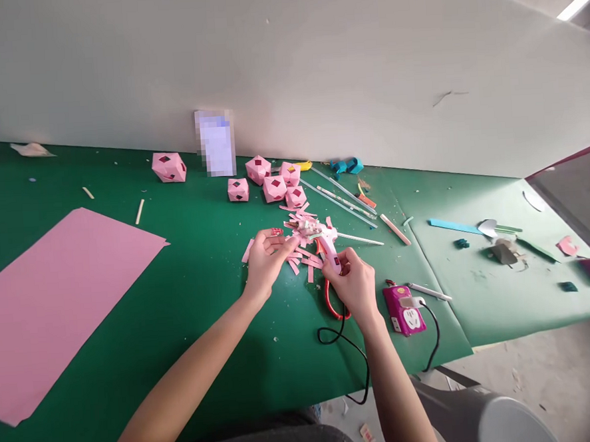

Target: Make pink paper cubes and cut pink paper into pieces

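Observation:
My right hand (pixel 354 279) is closed around the lower handle of a pink-and-white hot glue gun (pixel 331 249), whose nozzle points left. A white glue stick (pixel 361 239) juts from its back end. Close to the nozzle, my left hand (pixel 267 261) has its fingers curled in a pinch. Something small and reddish shows at its fingertips, too small to name. Beneath the glue gun lies a loose pile of pink paper strips (pixel 310 261). Red-handled scissors or pliers (pixel 330 302) lie partly hidden under my right hand.
Several folded pink paper shapes (pixel 274 189) stand near the wall. A large pink sheet (pixel 69 295) lies at left. Clear glue sticks (pixel 346 201) lie behind the gun. To the right sit a purple power socket (pixel 404 311) with a plugged-in cord and blue paper scraps (pixel 455 226).

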Motion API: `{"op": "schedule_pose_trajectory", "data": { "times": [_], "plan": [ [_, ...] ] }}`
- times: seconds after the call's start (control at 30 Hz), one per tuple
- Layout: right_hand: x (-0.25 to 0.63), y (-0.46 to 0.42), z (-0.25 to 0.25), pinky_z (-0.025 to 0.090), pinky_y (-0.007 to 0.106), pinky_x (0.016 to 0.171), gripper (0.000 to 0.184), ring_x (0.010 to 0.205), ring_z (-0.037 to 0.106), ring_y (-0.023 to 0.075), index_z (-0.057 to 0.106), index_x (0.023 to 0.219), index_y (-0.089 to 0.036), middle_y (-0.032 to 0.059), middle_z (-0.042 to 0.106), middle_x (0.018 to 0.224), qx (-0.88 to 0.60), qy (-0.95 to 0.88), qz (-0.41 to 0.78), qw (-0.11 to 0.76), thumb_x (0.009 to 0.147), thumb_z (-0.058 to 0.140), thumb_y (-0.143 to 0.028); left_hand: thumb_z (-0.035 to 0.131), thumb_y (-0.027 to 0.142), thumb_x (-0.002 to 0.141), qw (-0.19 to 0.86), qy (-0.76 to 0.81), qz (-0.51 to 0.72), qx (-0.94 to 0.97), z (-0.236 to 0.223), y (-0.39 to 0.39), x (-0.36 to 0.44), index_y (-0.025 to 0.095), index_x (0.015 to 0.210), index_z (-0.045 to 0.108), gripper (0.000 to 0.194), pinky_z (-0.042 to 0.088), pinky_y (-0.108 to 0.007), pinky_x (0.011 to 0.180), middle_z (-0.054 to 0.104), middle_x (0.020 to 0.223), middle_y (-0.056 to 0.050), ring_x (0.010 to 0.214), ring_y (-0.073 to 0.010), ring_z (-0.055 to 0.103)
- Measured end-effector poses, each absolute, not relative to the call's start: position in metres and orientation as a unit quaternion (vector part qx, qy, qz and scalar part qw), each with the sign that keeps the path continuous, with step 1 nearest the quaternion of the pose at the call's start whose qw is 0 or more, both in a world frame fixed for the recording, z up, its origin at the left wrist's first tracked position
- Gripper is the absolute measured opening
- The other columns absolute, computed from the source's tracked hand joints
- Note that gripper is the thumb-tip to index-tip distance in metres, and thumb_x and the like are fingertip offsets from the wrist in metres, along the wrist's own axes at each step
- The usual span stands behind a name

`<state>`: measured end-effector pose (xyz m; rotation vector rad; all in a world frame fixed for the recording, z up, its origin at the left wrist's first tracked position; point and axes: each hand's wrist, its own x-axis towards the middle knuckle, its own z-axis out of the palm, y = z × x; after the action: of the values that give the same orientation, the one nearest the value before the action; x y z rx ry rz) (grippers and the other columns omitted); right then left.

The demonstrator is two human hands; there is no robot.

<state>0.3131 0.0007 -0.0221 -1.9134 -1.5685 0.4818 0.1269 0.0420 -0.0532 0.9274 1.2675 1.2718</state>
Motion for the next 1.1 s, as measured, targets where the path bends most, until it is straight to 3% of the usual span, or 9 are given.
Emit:
{"op": "schedule_pose_trajectory", "data": {
  "times": [0.13,0.3,0.43,0.5,0.6,0.67,0.73,0.93,1.1],
  "plan": [
    [0.306,-0.001,-0.021,0.040,0.027,0.059,0.027,0.053,0.048,0.0128,0.051,0.073,-0.025,-0.0037,0.062,0.064,-0.723,-0.584,0.196,0.313,0.080,0.067,-0.046,0.082,0.055,0.076,0.533,0.536,0.538,0.373,-0.063,0.043,0.133,0.023,0.092,0.055,0.045,0.065,-0.036,0.077,0.073,0.087,-0.006,0.087,-0.0230,0.078],
    [0.303,0.001,-0.016,0.039,0.026,0.056,0.029,0.053,0.048,0.0127,0.053,0.072,-0.025,-0.0038,0.061,0.062,-0.724,-0.560,0.232,0.331,0.080,0.068,-0.048,0.079,0.053,0.077,0.506,0.576,0.517,0.380,-0.077,0.036,0.107,0.023,0.098,0.054,0.044,0.063,-0.037,0.068,0.067,0.081,-0.002,0.074,-0.0206,0.072],
    [0.298,0.004,-0.016,0.039,0.027,0.057,0.029,0.053,0.048,0.0128,0.052,0.073,-0.025,-0.0042,0.060,0.062,-0.729,-0.559,0.234,0.319,0.079,0.069,-0.048,0.093,0.045,0.062,0.441,0.612,0.503,0.422,-0.065,0.026,0.082,0.027,0.113,0.062,0.063,0.061,-0.036,0.071,0.065,0.121,-0.010,0.109,-0.0282,0.067],
    [0.293,0.004,-0.017,0.040,0.027,0.059,0.027,0.053,0.047,0.0131,0.052,0.073,-0.025,-0.0043,0.059,0.061,-0.731,-0.566,0.217,0.312,0.079,0.069,-0.045,0.094,0.045,0.063,0.406,0.621,0.507,0.439,-0.054,0.022,0.082,0.029,0.116,0.065,0.063,0.060,-0.037,0.077,0.062,0.130,-0.010,0.116,-0.0290,0.063],
    [0.282,0.001,-0.017,0.041,0.027,0.060,0.026,0.053,0.047,0.0135,0.051,0.073,-0.025,-0.0036,0.060,0.061,-0.730,-0.573,0.197,0.316,0.080,0.067,-0.044,0.081,0.055,0.080,0.410,0.610,0.501,0.458,-0.043,0.021,0.094,0.025,0.097,0.070,0.036,0.057,-0.037,0.076,0.070,0.098,-0.007,0.092,-0.0244,0.067],
    [0.276,-0.001,-0.016,0.041,0.027,0.059,0.026,0.054,0.047,0.0138,0.050,0.073,-0.026,-0.0034,0.060,0.060,-0.728,-0.575,0.188,0.323,0.080,0.067,-0.044,0.070,0.061,0.088,0.445,0.597,0.485,0.458,-0.041,0.024,0.105,0.023,0.079,0.070,0.039,0.054,-0.034,0.067,0.068,0.078,-0.005,0.078,-0.0227,0.067],
    [0.272,-0.002,-0.014,0.041,0.027,0.058,0.025,0.053,0.048,0.0140,0.050,0.072,-0.026,-0.0034,0.060,0.060,-0.725,-0.576,0.184,0.330,0.079,0.067,-0.043,0.066,0.062,0.090,0.467,0.592,0.473,0.455,-0.041,0.028,0.113,0.021,0.074,0.071,0.044,0.050,-0.030,0.061,0.069,0.075,-0.006,0.076,-0.0225,0.068],
    [0.275,-0.001,-0.011,0.041,0.027,0.059,0.026,0.053,0.047,0.0136,0.051,0.073,-0.025,-0.0042,0.060,0.060,-0.728,-0.569,0.186,0.334,0.080,0.067,-0.045,0.066,0.057,0.088,0.462,0.601,0.435,0.486,-0.048,0.032,0.097,0.019,0.080,0.075,0.039,0.049,-0.030,0.066,0.075,0.081,-0.007,0.080,-0.0231,0.068],
    [0.283,0.000,-0.011,0.042,0.027,0.061,0.024,0.056,0.052,0.0137,0.052,0.074,-0.025,-0.0028,0.066,0.067,-0.732,-0.566,0.192,0.327,0.080,0.067,-0.043,0.087,0.047,0.069,0.434,0.616,0.352,0.556,-0.050,0.036,0.056,0.022,0.051,0.062,0.040,0.028,-0.030,0.056,0.054,0.049,0.000,0.053,-0.0177,0.049]
  ]
}}
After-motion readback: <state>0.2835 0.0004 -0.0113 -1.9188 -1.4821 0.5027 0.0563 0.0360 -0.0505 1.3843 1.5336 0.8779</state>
